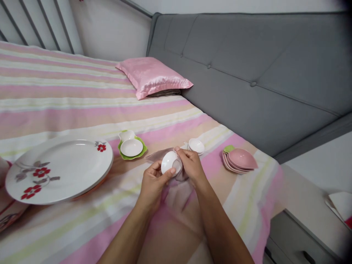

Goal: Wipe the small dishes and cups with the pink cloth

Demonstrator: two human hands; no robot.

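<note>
In the middle of the head view, my left hand is closed around the edge of a small white bowl, thumb on its near side. My right hand grips a thin mauve cloth and presses it to the bowl's right edge. Part of the cloth spreads out behind the bowl to the left. Just beyond my right hand sits a short stack of small white bowls. To the left, a small white dish rests on a green leaf-edged dish.
Large white plates with red flowers are stacked at the left. Pink leaf-shaped bowls are stacked at the right. A pink pillow lies on the striped bedsheet by the grey headboard. A grey nightstand stands beside the bed.
</note>
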